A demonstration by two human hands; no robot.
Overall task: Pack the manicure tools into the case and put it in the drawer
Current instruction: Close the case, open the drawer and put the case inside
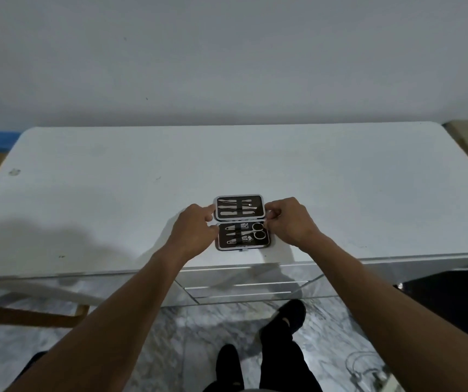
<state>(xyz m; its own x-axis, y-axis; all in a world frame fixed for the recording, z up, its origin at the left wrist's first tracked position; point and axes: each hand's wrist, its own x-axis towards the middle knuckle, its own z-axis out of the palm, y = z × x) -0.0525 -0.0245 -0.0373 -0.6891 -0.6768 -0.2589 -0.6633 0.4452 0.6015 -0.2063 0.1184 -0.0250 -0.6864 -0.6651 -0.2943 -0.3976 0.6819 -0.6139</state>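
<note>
Two halves of the case (241, 220) lying open, tools (238, 207) all look strapped in, time to fold it shut.

The case sits flat on the bench (114, 193) near its front edge, hinge running 9-to-3, lid half at 12 o'clock and the scissors (256, 231) in the half at 6. The left hand (196, 230) pinches the 9 o'clock edge by the hinge and the right hand (289, 222) is curled onto the 3 o'clock edge, so both are clamped on the case itself, not on a tool. My take: pin the near half down, swing the far half toward 6 evenly from both sides, and check nothing pokes up past the elastic before pressing it closed, or it'll spring back. The drawers (244, 290) are right below at 6 o'clock, closed as far as I can tell.
</note>
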